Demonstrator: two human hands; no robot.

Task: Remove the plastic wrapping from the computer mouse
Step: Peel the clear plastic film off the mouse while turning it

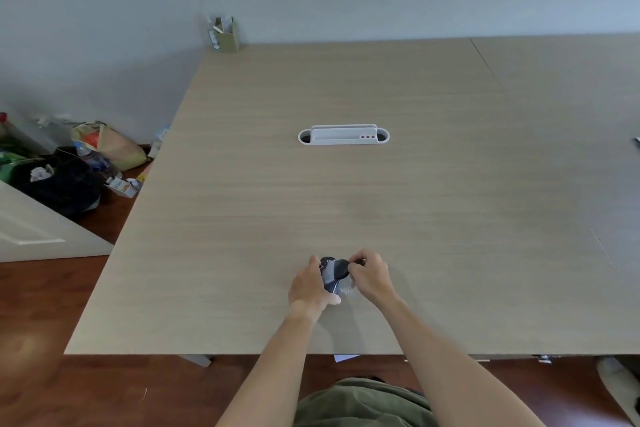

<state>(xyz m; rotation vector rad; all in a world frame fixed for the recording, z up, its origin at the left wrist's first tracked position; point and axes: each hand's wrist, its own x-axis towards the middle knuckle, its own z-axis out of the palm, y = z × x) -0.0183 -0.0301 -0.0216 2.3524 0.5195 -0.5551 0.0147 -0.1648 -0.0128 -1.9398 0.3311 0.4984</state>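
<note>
A dark grey computer mouse in clear plastic wrapping is held just above the near middle of the wooden table. My left hand grips the mouse from the left side and below. My right hand pinches at the mouse's right end with thumb and fingers, where the wrapping sits. A loose bit of clear plastic shows under the mouse, between my two hands. Much of the mouse is hidden by my fingers.
A white cable grommet box is set into the table's middle. A small cardboard box stands at the far left corner. Bags and bottles lie on the floor to the left.
</note>
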